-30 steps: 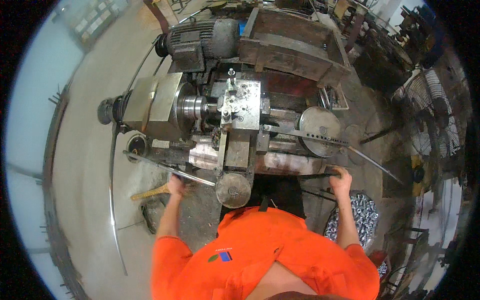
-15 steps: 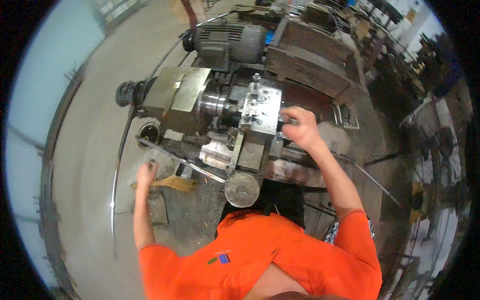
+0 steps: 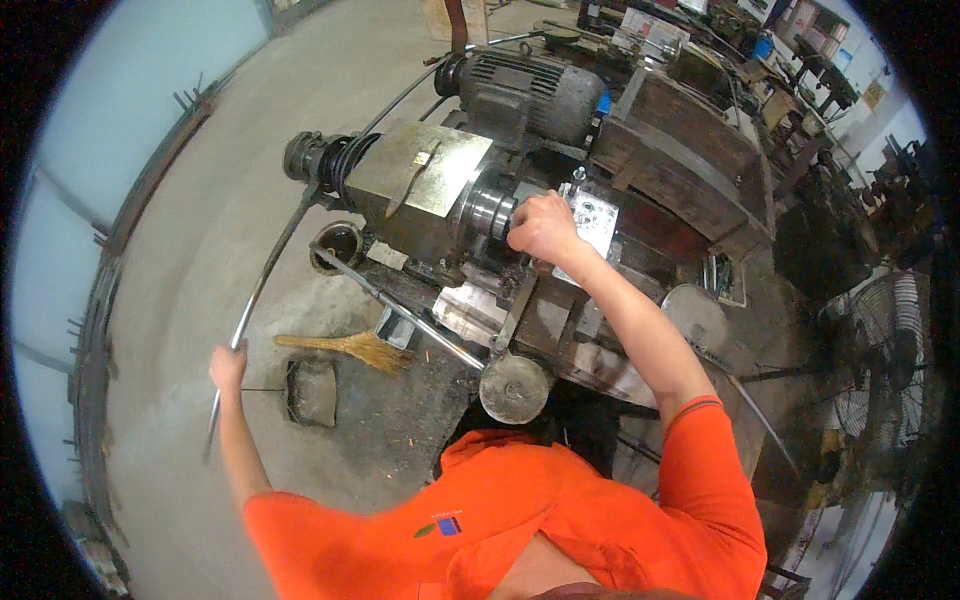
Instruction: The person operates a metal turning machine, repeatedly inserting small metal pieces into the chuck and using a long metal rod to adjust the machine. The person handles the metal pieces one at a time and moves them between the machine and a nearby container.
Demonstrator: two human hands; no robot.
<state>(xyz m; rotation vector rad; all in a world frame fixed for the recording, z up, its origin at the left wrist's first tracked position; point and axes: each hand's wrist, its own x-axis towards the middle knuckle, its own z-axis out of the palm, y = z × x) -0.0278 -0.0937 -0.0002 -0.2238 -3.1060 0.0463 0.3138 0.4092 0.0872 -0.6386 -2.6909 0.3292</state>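
Note:
At the left, my left hand [image 3: 228, 367] is wrapped round the lower part of a long metal lever [image 3: 262, 275], which slants up to the lathe headstock. My right hand [image 3: 543, 228] is closed between the shiny spindle chuck [image 3: 491, 212] and the bright metal tool block [image 3: 597, 222]. Whatever its fingers hold is hidden behind the back of the hand. The headstock [image 3: 372, 195] has a flat metal cover, with a small handled tool [image 3: 407, 186] lying on it. A second bar [image 3: 400, 308] slants down to a round metal handwheel [image 3: 514, 389] in front of me.
A motor [image 3: 535, 92] sits behind the headstock, and a long metal trough [image 3: 680, 160] stands at the back right. On the floor lie a straw hand broom [image 3: 365, 349] and a dustpan-like container [image 3: 312, 392]. A large fan [image 3: 880, 350] stands at the right.
My left hand has moved left and closed on the lever. My right hand has shifted from the tool block's right side to beside the chuck. The view has turned, moving the machine rightward.

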